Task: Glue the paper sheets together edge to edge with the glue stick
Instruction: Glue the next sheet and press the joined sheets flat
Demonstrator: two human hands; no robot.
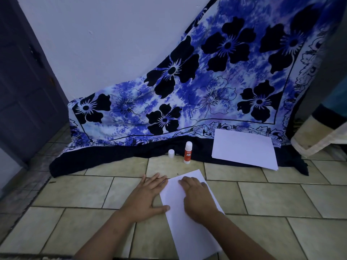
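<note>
On beige floor tiles (75, 192), paper sheets (189, 231), glue stick (187, 152); floral cloth (206, 81) behind

Dim, bluish light is falling evenly, leaving shadows faint. The paper sheet (187, 231) is glowing brightest. Wide-angle distortion is bending the door (24, 91) and tiled floor (75, 194) at the edges; detail is looking slightly soft.

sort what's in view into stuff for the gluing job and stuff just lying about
For the job: glue stick, cap, paper stack, sheet under the right hand, left hand at its edge.
Just lying about: floral cloth, door, beige fabric at right.
</note>
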